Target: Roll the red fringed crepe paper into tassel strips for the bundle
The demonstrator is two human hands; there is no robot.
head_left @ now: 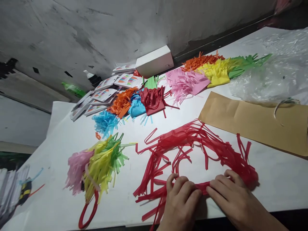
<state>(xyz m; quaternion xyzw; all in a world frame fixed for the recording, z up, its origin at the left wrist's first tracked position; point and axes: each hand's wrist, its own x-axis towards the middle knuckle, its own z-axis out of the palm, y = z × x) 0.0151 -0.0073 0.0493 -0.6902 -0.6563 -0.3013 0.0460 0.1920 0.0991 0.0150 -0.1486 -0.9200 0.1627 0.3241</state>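
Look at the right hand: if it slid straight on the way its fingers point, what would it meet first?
The right hand points left along the rolled red fringed paper it presses, so it would probably meet the left hand first; their fingertips look nearly touching, though depth is unclear.

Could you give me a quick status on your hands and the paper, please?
Left hand and right hand both pressing the red fringed paper flat on the table. Brown envelope lies apart.

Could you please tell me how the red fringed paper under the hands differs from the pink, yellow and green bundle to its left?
The red fringed paper is one colour and lies spread out flat; the bundle mixes pink, yellow and green and is gathered tight. Both hands, left and right, press on the red paper; the bundle lies untouched. Both are paper cut into thin strips.
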